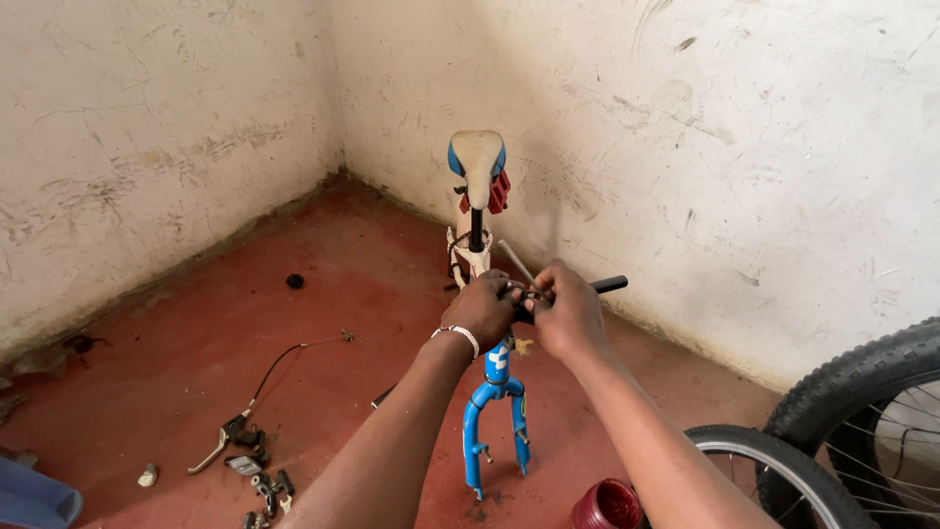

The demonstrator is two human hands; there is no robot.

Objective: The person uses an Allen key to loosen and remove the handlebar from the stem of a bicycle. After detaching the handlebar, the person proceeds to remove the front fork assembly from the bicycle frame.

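The largest items are the two black knobbly-tyred bicycle wheels at the lower right, standing near the scuffed white plaster wall, over a red-brown concrete floor. At centre stands the small blue and cream bicycle frame, wheelless, with its blue front fork pointing down at the floor and its tan padded saddle at the far end near the corner. The black handlebar crosses the top of the fork, its right end projecting past the hands. The left hand, wearing a white beaded bracelet, is closed around the middle of the handlebar at the stem. The right hand is closed just beside it, fingertips pinching a small dark part at the stem; the part itself is too small to identify. A round red tin sits on the floor below the right forearm. At the lower left lie a silver brake lever with black cable and several small loose metal fittings
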